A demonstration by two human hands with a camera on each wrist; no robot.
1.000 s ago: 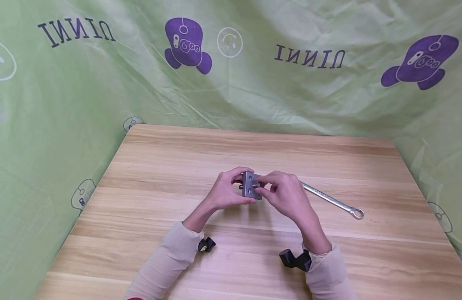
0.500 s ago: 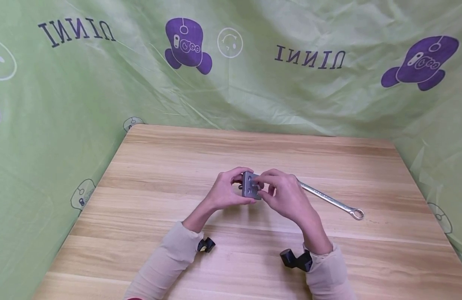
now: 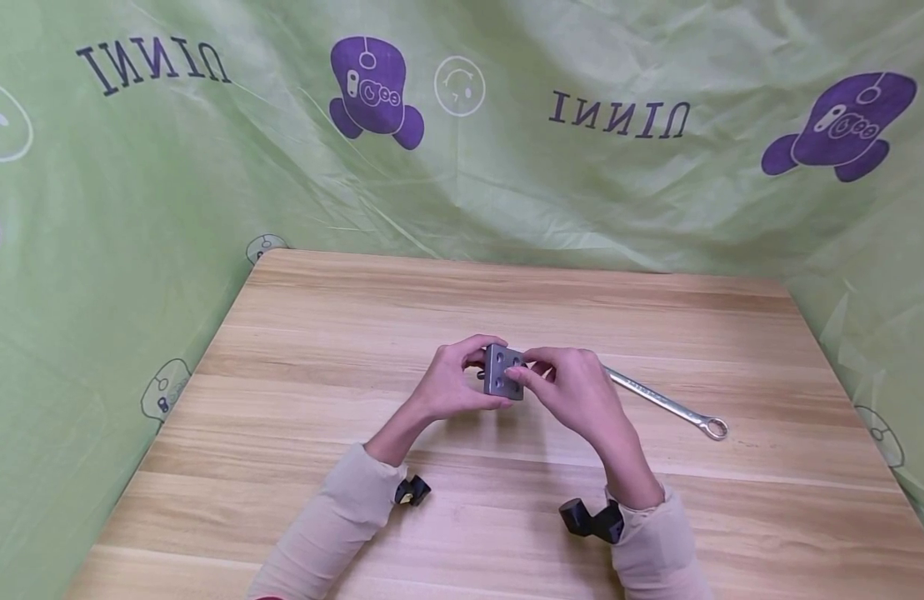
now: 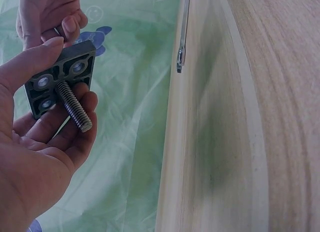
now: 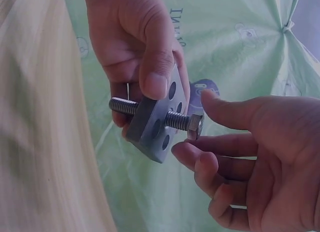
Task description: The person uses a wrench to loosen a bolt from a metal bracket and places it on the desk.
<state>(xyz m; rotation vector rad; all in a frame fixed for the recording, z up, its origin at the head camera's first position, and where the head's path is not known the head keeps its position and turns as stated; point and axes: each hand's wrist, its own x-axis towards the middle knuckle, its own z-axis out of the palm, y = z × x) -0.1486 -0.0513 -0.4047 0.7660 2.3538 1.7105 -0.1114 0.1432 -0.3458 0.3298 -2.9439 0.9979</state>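
Observation:
In the head view my left hand (image 3: 452, 383) grips a small dark grey square plate (image 3: 495, 379) with holes through it, held up off the table with its face toward my right hand. A silver threaded hex bolt (image 5: 196, 126) passes through the plate's middle. Its threaded end (image 4: 75, 107) sticks out on the left hand's side, near those fingers. My right hand (image 3: 577, 387) has thumb and fingers curled round the bolt head. In the right wrist view a finger lies against the head's underside, while a narrow gap shows beside the thumb tip.
A long silver wrench (image 3: 660, 400) lies on the wooden table (image 3: 342, 308) just right of and behind the right hand. Green printed cloth (image 3: 462, 192) hangs behind and on both sides. Black wrist cameras (image 3: 592, 518) stick out from both sleeves.
The right thumb and fingers have shifted around the bolt head: they opened a little, then the thumb came forward over it. The left hand and the plate have stayed where they were.

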